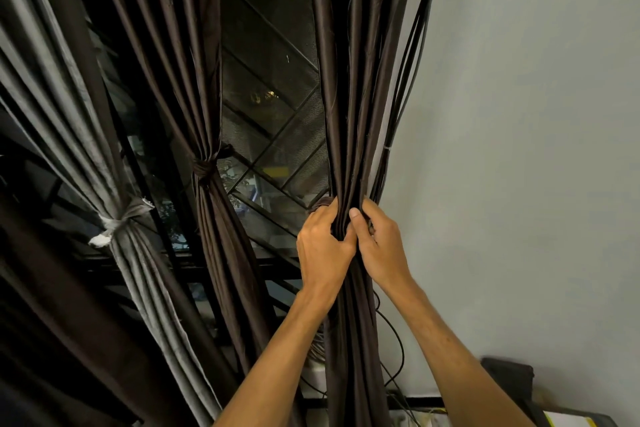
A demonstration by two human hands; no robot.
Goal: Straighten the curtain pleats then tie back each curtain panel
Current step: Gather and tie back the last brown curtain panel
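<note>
Grey curtain panel [86,135] and middle dark brown satin panel [194,87] were already tied back. Third dark brown panel [349,97], at the right edge of the window [270,97], was bunched but not yet tied. Left hand [323,246] and right hand [381,246] both had fingers curled round its gathered pleats. Right side was tight, with black cables [414,73] and pale wall [519,149] just beside. Open room lay leftward.

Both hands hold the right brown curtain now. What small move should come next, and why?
Probably wrap a tie-back round the bundle where the hands squeeze it. The left hand and right hand grip the right brown panel gathered, with no knot visible on it, while the middle brown panel and grey panel are already tied.
</note>
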